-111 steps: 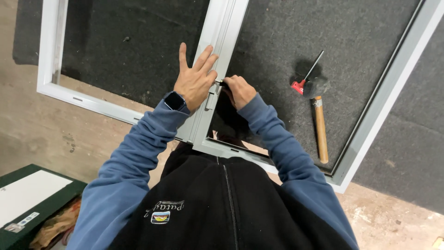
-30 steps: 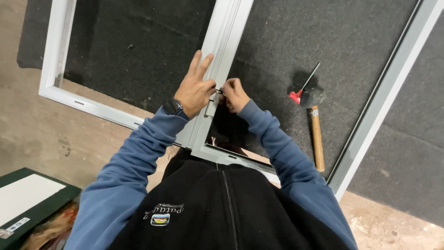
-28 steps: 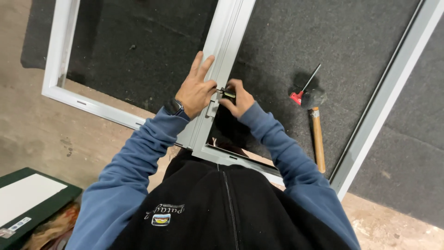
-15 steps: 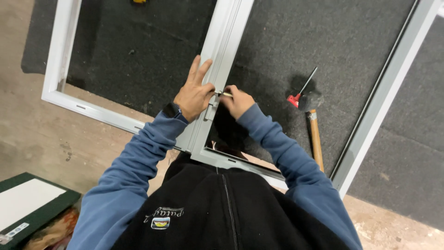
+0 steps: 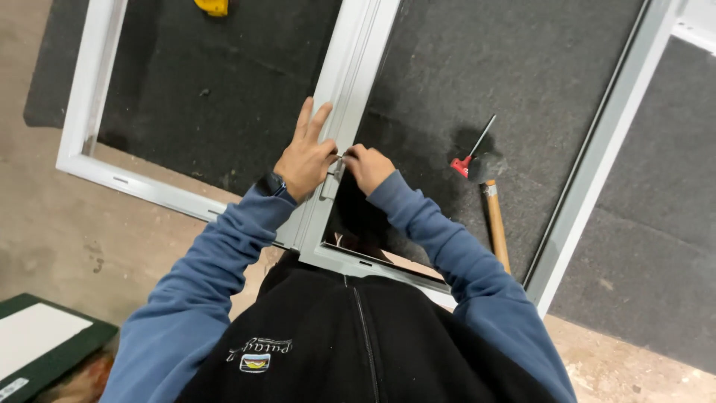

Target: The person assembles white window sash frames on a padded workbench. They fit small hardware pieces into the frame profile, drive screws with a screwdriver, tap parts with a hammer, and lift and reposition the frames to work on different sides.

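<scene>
A small grey metal fitting (image 5: 333, 179) sits on the central bar (image 5: 350, 82) of a white window frame (image 5: 134, 186), low on the bar and just above its joint with the frame's bottom rail; I see both hands meeting at this one point. My left hand (image 5: 306, 158) lies flat on the bar, fingers extended up along it and thumb turned inward against the fitting, so its grip is released, pressing rather than closing. My right hand (image 5: 367, 166) is curled, fingertips pinched together at the top of the fitting; its grip is clenched, apparently on a small piece there, though I cannot tell what that piece is. Both forearms, in blue sleeves, converge from below, elbows spread wide; a dark watch (image 5: 270, 184) sits on the left wrist. Count: one frame with one central bar, lying on dark grey felt matting (image 5: 224, 89) over a concrete floor (image 5: 45, 239). To the right, well apart from the hands, lie one mallet (image 5: 492, 216) with a wooden handle and one red-handled screwdriver (image 5: 468, 153), its handle beside the mallet head. One yellow object (image 5: 211, 7) is cut off at the upper edge, and one green-edged box (image 5: 45, 347) shows at lower left.
</scene>
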